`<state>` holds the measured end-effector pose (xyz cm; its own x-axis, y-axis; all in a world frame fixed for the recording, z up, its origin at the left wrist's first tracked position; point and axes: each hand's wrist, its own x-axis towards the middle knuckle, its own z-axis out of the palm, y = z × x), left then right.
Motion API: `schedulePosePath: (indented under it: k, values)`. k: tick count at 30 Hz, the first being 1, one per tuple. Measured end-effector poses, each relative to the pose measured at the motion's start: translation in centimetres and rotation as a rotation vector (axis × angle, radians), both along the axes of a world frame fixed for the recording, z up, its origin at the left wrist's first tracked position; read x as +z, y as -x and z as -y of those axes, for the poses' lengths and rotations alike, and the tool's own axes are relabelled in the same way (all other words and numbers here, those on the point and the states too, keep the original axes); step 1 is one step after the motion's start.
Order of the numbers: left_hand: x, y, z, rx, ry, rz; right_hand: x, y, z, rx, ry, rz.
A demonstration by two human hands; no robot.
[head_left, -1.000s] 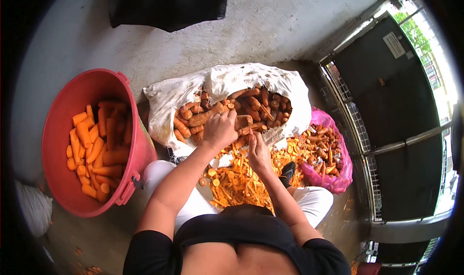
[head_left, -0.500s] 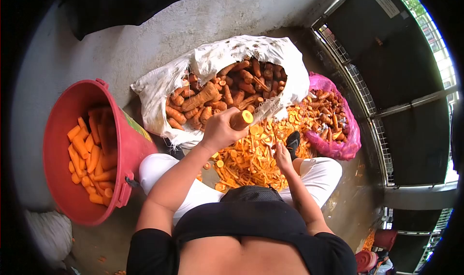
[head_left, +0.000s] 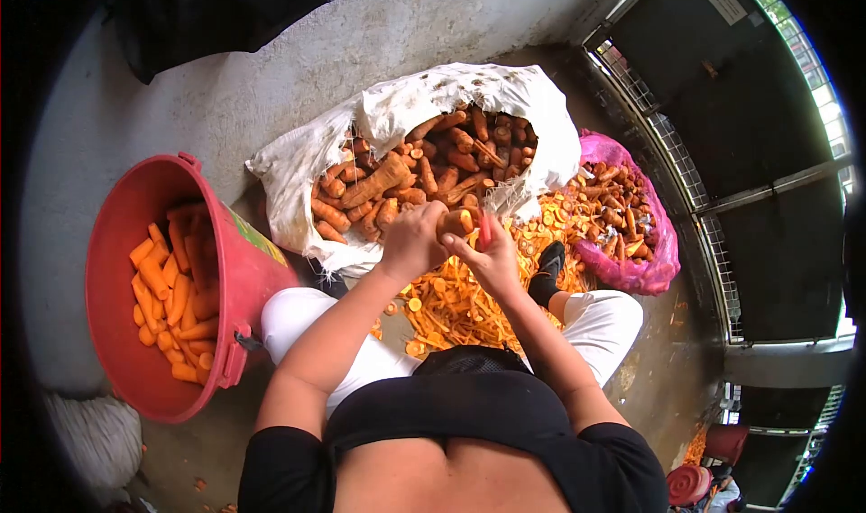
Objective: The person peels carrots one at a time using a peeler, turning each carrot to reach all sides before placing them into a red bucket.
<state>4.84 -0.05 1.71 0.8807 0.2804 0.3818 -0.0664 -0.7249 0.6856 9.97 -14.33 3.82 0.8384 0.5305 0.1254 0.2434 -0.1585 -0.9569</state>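
My left hand is closed around an unpeeled carrot, held above the pile of peelings. Close beside it, my right hand grips a small red-handled peeler against the carrot; its blade is mostly hidden by the fingers. Beyond both hands lies an open white sack full of unpeeled carrots. Orange peelings and cut ends are heaped on the floor between my legs.
At the left stands a red bucket holding peeled carrots. A pink bag with carrot pieces lies at the right. Behind are a grey wall and a dark gate. A white sack sits at the lower left.
My right hand has come up and left to meet the carrot, bringing the peeler against it. The left hand stays near its place; the carrot's cut end has turned away from view.
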Motion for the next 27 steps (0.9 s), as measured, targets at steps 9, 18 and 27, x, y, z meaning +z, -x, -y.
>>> schedulePosePath:
  k: [9, 18, 27]
  values:
    - [2.2, 1.0, -2.2, -0.215, 0.155, -0.316, 1.3, -0.7, 0.2, 0.096, -0.218, -0.212]
    - [-0.2, 0.6, -2.3, -0.094, -0.064, -0.418, -2.9, 1.2, 3.8, -0.076, 0.253, -0.033]
    - [0.2, 0.7, -1.9, -0.051, -0.058, -0.415, -3.6, 1.7, 3.5, -0.038, 0.408, -0.002]
